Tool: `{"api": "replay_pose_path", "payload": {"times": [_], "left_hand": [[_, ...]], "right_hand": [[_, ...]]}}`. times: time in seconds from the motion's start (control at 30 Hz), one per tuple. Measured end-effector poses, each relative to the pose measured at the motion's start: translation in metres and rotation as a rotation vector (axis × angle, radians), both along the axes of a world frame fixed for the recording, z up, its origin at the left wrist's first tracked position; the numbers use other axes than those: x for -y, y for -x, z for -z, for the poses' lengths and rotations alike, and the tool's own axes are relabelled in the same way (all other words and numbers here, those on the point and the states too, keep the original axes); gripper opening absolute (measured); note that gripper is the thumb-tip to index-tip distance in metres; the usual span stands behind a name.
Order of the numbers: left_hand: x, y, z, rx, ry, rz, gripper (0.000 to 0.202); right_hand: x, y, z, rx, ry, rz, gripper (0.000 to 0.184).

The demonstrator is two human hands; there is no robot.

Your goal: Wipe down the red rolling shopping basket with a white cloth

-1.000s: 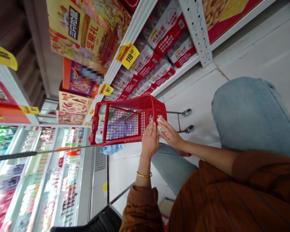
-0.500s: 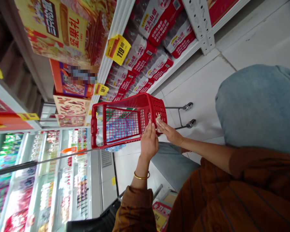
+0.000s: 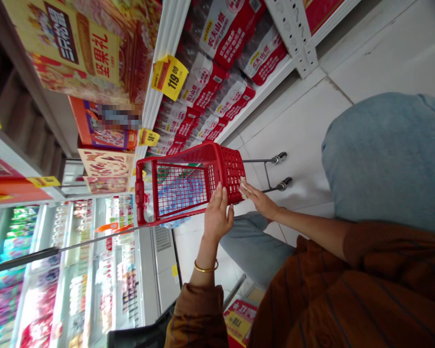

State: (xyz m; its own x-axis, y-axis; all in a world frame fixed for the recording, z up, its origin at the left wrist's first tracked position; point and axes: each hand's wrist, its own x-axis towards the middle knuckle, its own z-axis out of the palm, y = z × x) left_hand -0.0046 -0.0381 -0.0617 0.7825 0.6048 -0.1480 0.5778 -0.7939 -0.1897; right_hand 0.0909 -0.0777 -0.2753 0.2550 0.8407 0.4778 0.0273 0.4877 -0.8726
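The red plastic basket of a shopping cart (image 3: 217,155) stands sideways in the picture. Through its grid, clear blue-tinted packaging shows inside. My left hand (image 3: 217,215), with a gold bangle on the wrist, lies on the basket's rim, fingers stretched out and thumb apart. Beside it, my right hand (image 3: 261,200) has its fingers pressed together on a small crumpled white tissue (image 3: 243,189) at the perforated outer wall of the basket. Part of the tissue is hidden under the fingers.
Packs of red-labelled water bottles (image 3: 199,82) fill the low shelf by the cart. Gift boxes (image 3: 105,123) stand on the shelf above. A lit display fridge (image 3: 94,261) is at the left. The cart's wheels (image 3: 281,157) rest on white floor tiles.
My right hand with the tissue has slid down in the picture along the basket wall. My left hand has shifted left, opening a gap between the hands and spreading its thumb. The view has moved slightly.
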Motion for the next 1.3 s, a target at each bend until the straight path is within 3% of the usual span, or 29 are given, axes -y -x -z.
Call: {"api": "replay_pose_path", "payload": {"times": [0.17, 0.33, 0.47, 0.53, 0.67, 0.8, 1.0, 1.3], "left_hand": [[-0.027, -0.005, -0.019, -0.033, 0.013, 0.165, 0.067], [-0.040, -0.016, -0.012, -0.085, 0.193, 0.147, 0.075], [-0.041, -0.019, -0.013, -0.149, 0.230, 0.139, 0.071], [-0.049, -0.022, -0.021, -0.224, 0.242, 0.209, 0.068], [-0.079, -0.036, -0.035, -0.368, 0.303, 0.480, 0.061], [-0.101, -0.048, -0.027, -0.388, 0.375, 0.626, 0.057], [-0.102, -0.045, -0.014, -0.330, 0.409, 0.608, 0.043], [-0.104, -0.036, -0.014, -0.295, 0.421, 0.550, 0.044]], "right_hand": [[-0.004, 0.002, 0.005, -0.130, 0.242, 0.120, 0.055], [-0.014, 0.002, -0.003, -0.236, 0.365, 0.133, 0.063], [-0.019, 0.007, -0.009, -0.414, 0.390, 0.035, 0.063], [-0.020, 0.009, -0.011, -0.498, 0.401, 0.012, 0.063], [-0.019, 0.013, -0.013, -0.566, 0.455, 0.092, 0.053], [-0.021, 0.018, -0.010, -0.565, 0.563, 0.199, 0.058], [-0.020, 0.019, -0.017, -0.496, 0.560, 0.132, 0.058], [-0.003, 0.009, -0.061, -0.434, 0.400, 0.039, 0.069]]}}
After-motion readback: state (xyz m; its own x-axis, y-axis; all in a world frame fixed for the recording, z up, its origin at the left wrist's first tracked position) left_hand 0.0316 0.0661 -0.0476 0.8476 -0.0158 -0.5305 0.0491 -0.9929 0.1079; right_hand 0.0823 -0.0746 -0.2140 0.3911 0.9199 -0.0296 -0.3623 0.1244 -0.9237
